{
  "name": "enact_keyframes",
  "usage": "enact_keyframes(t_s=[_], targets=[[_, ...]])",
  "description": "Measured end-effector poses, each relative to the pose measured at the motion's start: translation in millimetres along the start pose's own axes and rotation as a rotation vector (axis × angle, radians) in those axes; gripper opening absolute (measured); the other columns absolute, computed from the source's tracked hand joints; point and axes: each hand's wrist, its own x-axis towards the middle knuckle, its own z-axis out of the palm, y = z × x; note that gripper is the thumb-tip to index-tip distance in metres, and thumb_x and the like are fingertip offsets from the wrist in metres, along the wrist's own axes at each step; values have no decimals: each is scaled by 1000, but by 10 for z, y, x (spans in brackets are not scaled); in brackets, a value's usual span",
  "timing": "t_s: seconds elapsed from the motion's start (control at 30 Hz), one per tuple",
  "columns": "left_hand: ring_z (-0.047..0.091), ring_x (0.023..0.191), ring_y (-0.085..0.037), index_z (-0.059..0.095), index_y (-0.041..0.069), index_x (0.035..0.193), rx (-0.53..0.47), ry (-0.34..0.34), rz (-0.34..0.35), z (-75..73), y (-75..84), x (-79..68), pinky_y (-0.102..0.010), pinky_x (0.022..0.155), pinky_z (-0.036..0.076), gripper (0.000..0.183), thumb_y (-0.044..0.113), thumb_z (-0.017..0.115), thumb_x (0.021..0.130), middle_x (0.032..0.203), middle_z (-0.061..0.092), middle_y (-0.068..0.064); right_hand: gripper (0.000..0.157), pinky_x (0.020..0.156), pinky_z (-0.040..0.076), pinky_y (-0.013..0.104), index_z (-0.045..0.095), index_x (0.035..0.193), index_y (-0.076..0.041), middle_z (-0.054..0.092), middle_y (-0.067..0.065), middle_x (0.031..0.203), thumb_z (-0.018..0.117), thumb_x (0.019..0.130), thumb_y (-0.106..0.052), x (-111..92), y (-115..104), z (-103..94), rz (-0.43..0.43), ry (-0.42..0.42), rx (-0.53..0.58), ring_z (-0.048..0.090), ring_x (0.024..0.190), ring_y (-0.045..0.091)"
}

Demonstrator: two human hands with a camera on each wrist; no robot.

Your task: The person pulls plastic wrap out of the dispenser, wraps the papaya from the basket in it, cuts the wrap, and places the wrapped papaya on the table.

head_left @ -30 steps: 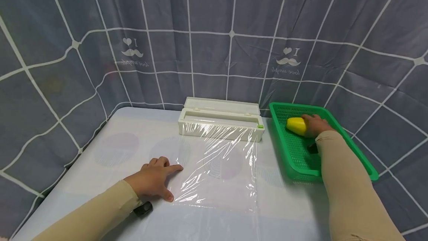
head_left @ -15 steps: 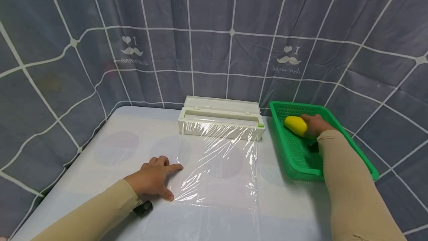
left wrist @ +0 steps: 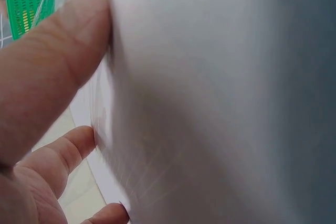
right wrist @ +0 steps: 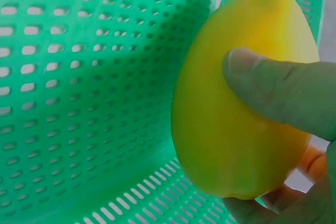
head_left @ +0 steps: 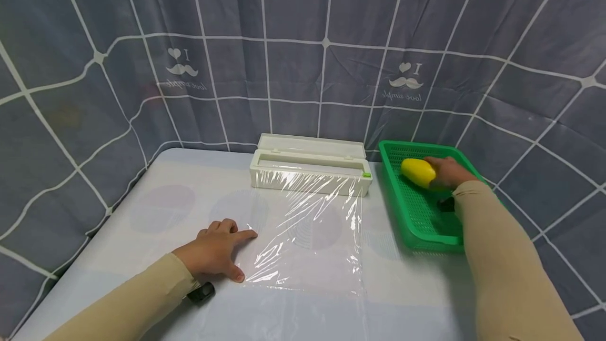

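Note:
My left hand (head_left: pixel 214 250) rests on the table with thumb and index finger spread, touching the left edge of a sheet of clear cling film (head_left: pixel 307 246). The film runs out over the front of a white cling film dispenser (head_left: pixel 310 179), whose lid stands raised at the back. In the left wrist view, the thumb (left wrist: pixel 58 61) presses down on the surface. My right hand (head_left: pixel 451 172) grips a yellow mango (head_left: pixel 417 172) inside the green basket (head_left: pixel 411 225). The right wrist view shows the thumb across the mango (right wrist: pixel 236 145), with fingers curled behind it.
A pale patterned cloth covers the table (head_left: pixel 161 225). A dark grey gridded curtain (head_left: pixel 293 67) hangs behind and at both sides. The basket's raised rim surrounds the right hand, and the dispenser stands to its left. A small green slider (head_left: pixel 366 175) sits at the dispenser's right end.
In the right hand, the mango has tilted and shifted slightly within the basket. The left hand and the film have stayed in place. The head view has shifted a little.

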Motion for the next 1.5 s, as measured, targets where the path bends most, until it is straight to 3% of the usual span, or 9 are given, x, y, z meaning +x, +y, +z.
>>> enact_keyframes(t_s=[0.47, 0.7, 0.83, 1.37, 1.5], targets=[[43, 119, -30, 57, 33, 149, 13, 4, 4, 4, -25, 20, -58, 102, 40, 99, 47, 100, 61, 129, 48, -8, 87, 96, 45, 68, 31, 162, 0, 40, 43, 148, 78, 89, -10, -10, -182, -156, -85, 56, 52, 38, 130, 58], [43, 118, -29, 58, 32, 148, 1, 9, 10, -6, -20, 1, -58, 101, 40, 97, 45, 100, 62, 127, 48, -7, 91, 90, 49, 58, 27, 165, -5, 34, 39, 146, 79, 92, -17, -98, -356, -302, -76, 53, 110, 48, 114, 48], [43, 116, -29, 58, 32, 148, -4, 10, 10, 0, -24, 5, -58, 101, 40, 97, 45, 100, 61, 127, 48, -7, 92, 90, 49, 58, 26, 167, -10, 30, 38, 150, 79, 93, -21, -149, -424, -348, -58, 50, 137, 50, 114, 48], [42, 111, -27, 58, 33, 148, 9, 10, 18, 33, -33, 28, -55, 98, 39, 96, 46, 100, 62, 123, 47, -5, 92, 89, 48, 52, 29, 167, -14, 33, 32, 153, 81, 94, -32, -309, -736, -381, -159, 96, 172, 53, 113, 43], [42, 112, -28, 58, 33, 149, 7, 8, 17, 16, -18, 17, -56, 98, 39, 96, 46, 100, 63, 124, 47, -6, 88, 92, 49, 51, 32, 166, -15, 36, 29, 150, 80, 94, -27, -355, -885, -360, -194, 95, 188, 54, 112, 40]])
